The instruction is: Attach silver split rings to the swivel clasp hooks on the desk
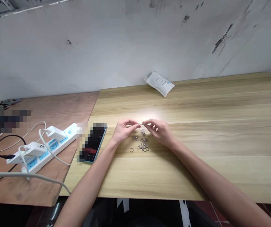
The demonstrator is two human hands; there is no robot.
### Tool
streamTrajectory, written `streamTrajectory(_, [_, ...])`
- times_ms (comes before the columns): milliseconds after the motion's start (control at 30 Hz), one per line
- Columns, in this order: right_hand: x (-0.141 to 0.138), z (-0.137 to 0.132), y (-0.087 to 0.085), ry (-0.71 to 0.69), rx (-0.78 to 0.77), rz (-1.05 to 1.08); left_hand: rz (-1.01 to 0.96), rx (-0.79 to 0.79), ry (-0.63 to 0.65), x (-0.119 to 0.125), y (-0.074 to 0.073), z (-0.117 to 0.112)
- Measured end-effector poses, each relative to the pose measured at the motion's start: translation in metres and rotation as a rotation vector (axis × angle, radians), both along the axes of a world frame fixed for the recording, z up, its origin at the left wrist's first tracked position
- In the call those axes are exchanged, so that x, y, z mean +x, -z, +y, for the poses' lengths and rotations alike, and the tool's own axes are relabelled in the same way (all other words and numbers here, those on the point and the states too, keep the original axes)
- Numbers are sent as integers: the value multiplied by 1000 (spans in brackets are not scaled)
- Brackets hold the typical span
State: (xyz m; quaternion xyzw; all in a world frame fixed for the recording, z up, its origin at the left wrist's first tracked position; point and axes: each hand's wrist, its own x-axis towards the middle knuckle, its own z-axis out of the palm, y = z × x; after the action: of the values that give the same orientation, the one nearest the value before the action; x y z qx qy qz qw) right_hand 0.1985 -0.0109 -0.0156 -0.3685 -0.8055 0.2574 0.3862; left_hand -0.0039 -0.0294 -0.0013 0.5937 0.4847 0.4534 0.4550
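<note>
The pale yellow-brown wood-grain tabletop (197,126) looked smooth and satiny to me, with a soft white sheen toward its middle. Between its near and far edges, the silver hook-shaped metal clasps (145,147) shone brightly, and so did the thin round silver metal ring (131,150). Along its left edge, the dark rectangular phone (99,138) had a sleek, glasslike screen. At the far edge, the crinkled white packet (159,82) seemed to be thin plastic. Past the left edge, the reddish-brown wooden table (62,110) was duller, and the long white-and-blue power strip (55,145) was smooth plastic. The grey-white wall (126,47) looked matt, scuffed and pitted.
</note>
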Motion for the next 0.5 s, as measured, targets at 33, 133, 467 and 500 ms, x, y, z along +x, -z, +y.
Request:
streamTrajectory(33, [0, -1, 0, 18, 33, -25, -28, -10, -8, 0, 1, 1])
streamTrajectory(133, [-2, -4, -2, 82, 144, -131, -119, -41, -44, 2, 4, 2])
streamTrajectory(467, [-17, -17, -3, 163, -37, -78, -296, -138, -90, 18, -2, -6])
streamTrajectory(500, [-16, -16, -4, 142, -100, -10, -297, -138, -83, 18, -3, -6])
